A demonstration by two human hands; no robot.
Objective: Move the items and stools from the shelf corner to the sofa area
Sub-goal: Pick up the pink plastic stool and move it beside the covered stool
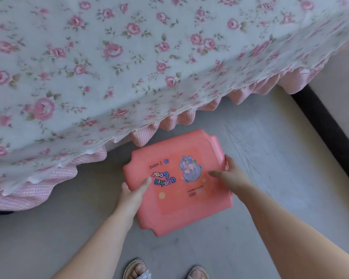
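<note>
The scene is a grey floor [260, 158] bounded on the right by a dark skirting strip [328, 125], with a piece of furniture under a rose-print cover [109, 57] and pink frilled hem filling the upper left; this is judged to be the sofa area. One pink plastic stool [177, 182], seat printed with a cartoon figure and lettering, is positioned just in front of the hem, close to the floor; whether its legs are in contact with the floor cannot be determined. The left hand [132, 193] grips the seat's left edge, thumb on top and fingers wrapped under. The right hand [229, 175] holds the right edge, thumb flat on the seat, fingers curled over the rim. Sandalled feet [137, 270] stand directly behind. Progress estimate: this stool is at its destination and requires only release. The shelf corner is out of view, so the remaining items and stools cannot be counted.
</note>
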